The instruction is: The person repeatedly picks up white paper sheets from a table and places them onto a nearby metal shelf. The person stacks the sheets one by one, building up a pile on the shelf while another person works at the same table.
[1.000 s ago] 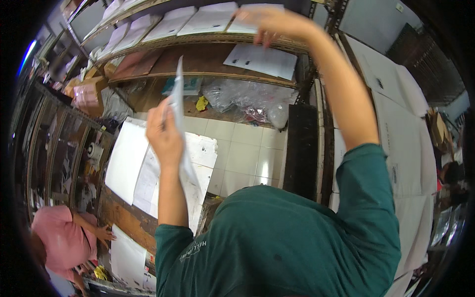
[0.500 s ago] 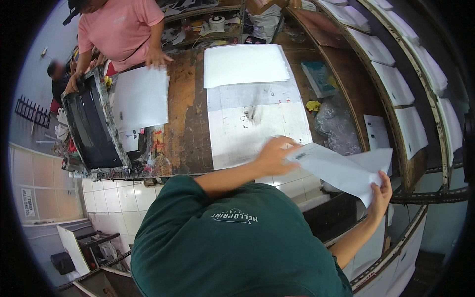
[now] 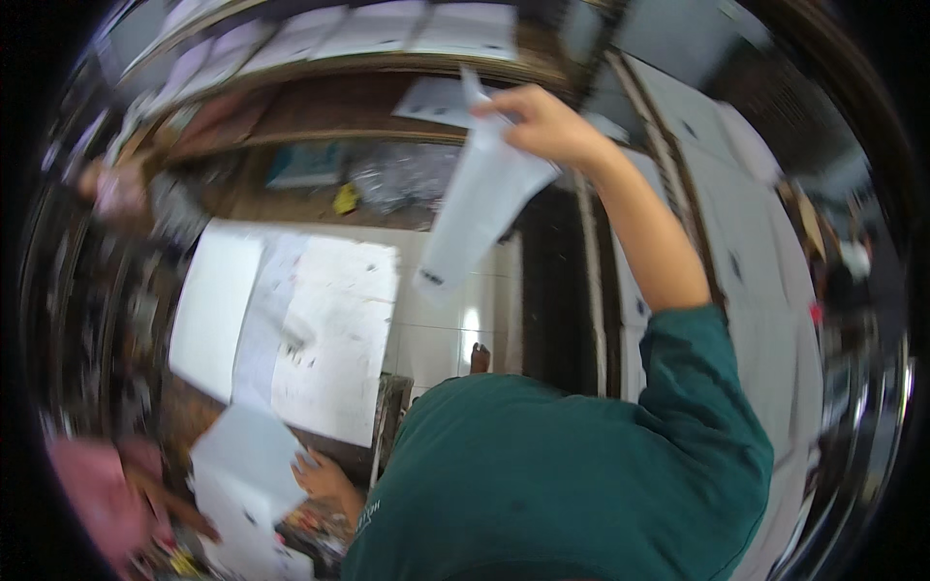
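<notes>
So from your head cam, the only view here, your right hand [image 3: 542,126] is up and out in front of you, pinching a white sheet [image 3: 473,198] near its top end. That sheet hangs down from your fingers at a slant, bent along its length, with a small dark print near the bottom end. Your left hand [image 3: 327,481] is way lower and closer to your body, fingers spread at the near edge of another sheet [image 3: 250,455]; can't tell whether it's gripping that one or just touching it. Just past the left hand, on the worn brown table [image 3: 184,409], there's a white board [image 3: 334,334] with dark smudges, and a stack of white paper [image 3: 215,310] sits farther out beyond it. Off to the left of that same hand is a co-worker's pink shirt [image 3: 97,494], pretty blurry, with an arm reaching toward the sheets. Behind your right hand is a shelf rack with a row of white sheets [image 3: 373,31], and a lone sheet [image 3: 426,102] lies one level down. Left of and below that hand you've got crumpled clear plastic [image 3: 397,179] and a yellow scrap [image 3: 345,199]. More printed sheets [image 3: 722,242] stand to the right of your right forearm.
</notes>
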`<move>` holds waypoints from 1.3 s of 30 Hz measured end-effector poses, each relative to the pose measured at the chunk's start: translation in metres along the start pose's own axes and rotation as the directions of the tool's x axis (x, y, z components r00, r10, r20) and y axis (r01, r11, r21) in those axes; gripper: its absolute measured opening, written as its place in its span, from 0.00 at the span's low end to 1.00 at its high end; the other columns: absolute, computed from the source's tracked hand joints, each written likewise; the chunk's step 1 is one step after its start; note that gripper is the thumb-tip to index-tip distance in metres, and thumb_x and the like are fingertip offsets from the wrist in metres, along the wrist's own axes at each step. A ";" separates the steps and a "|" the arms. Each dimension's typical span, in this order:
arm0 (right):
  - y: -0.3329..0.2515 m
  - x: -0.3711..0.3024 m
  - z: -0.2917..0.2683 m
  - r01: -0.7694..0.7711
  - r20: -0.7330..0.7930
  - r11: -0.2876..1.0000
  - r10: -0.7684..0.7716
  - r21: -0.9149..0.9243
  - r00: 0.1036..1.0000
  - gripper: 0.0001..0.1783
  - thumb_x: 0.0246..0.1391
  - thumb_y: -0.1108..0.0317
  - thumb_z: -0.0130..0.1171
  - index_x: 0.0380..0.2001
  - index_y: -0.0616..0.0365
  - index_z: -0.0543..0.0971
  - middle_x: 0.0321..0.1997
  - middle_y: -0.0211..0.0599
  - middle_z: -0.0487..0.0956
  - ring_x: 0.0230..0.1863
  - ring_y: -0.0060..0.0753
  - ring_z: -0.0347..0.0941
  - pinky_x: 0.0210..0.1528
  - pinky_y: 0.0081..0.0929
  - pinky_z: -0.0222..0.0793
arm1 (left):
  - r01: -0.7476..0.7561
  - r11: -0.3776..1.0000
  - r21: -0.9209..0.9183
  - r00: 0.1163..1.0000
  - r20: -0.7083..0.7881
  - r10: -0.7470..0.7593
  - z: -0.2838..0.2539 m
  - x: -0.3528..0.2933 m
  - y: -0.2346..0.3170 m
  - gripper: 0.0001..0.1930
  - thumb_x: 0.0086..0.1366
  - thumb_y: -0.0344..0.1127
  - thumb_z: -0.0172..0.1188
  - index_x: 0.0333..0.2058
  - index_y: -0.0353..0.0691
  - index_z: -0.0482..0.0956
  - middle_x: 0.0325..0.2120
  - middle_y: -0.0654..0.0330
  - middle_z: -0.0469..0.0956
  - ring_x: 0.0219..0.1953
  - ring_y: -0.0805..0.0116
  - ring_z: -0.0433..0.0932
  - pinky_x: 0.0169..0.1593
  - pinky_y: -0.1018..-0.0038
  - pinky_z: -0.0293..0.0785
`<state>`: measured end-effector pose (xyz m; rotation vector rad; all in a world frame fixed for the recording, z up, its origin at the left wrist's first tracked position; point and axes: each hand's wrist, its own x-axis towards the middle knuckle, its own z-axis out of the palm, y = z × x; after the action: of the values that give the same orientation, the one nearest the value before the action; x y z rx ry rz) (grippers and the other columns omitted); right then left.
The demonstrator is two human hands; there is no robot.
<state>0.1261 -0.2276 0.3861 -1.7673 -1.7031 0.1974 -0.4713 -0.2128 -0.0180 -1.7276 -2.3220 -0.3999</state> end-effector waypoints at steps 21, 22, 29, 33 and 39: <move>0.183 -0.505 -0.357 -0.858 -0.709 0.487 0.547 -0.163 0.445 0.25 0.37 0.84 0.41 0.40 0.62 0.78 0.43 0.43 0.79 0.49 0.37 0.73 0.53 0.28 0.63 | 0.012 0.997 -0.070 0.996 -0.083 -0.018 -0.052 0.016 0.036 0.15 0.68 0.43 0.41 0.36 0.41 0.75 0.32 0.57 0.73 0.36 0.53 0.74 0.32 0.56 0.69; 0.187 -0.511 -0.355 -0.850 -0.713 0.482 0.520 -0.210 0.471 0.24 0.37 0.84 0.42 0.39 0.61 0.78 0.42 0.43 0.79 0.49 0.38 0.73 0.54 0.28 0.63 | -0.002 0.996 -0.092 0.994 -0.105 -0.008 -0.058 0.021 0.039 0.15 0.68 0.42 0.42 0.36 0.40 0.75 0.32 0.56 0.74 0.35 0.53 0.74 0.33 0.56 0.69; 0.206 -0.516 -0.344 -0.842 -0.734 0.426 0.444 -0.331 0.514 0.22 0.37 0.81 0.47 0.39 0.58 0.78 0.47 0.45 0.77 0.52 0.42 0.71 0.58 0.31 0.61 | -0.180 0.832 -0.525 0.958 -0.287 0.026 -0.081 0.030 0.062 0.14 0.67 0.38 0.46 0.38 0.31 0.76 0.35 0.49 0.76 0.36 0.50 0.75 0.38 0.64 0.72; 0.215 -0.517 -0.339 -0.861 -0.777 0.396 0.411 -0.319 0.477 0.25 0.35 0.82 0.45 0.40 0.57 0.78 0.46 0.46 0.77 0.52 0.44 0.71 0.57 0.33 0.62 | -0.274 0.747 -0.605 0.942 -0.324 0.083 -0.108 0.031 0.080 0.16 0.67 0.38 0.47 0.41 0.29 0.75 0.37 0.46 0.76 0.38 0.50 0.76 0.40 0.65 0.72; 0.182 -0.451 -0.331 -0.814 -0.775 0.188 0.249 -0.549 0.581 0.22 0.44 0.74 0.52 0.46 0.50 0.75 0.51 0.41 0.74 0.56 0.45 0.67 0.58 0.36 0.60 | -0.120 0.476 -0.871 0.986 -0.047 0.163 -0.178 0.043 0.127 0.16 0.65 0.34 0.49 0.42 0.23 0.73 0.38 0.42 0.76 0.39 0.55 0.76 0.44 0.68 0.71</move>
<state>0.3930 -0.7523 0.3904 -2.8293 -0.5203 -1.0603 -0.3597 -0.2009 0.1741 -2.2866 -2.0526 -1.8001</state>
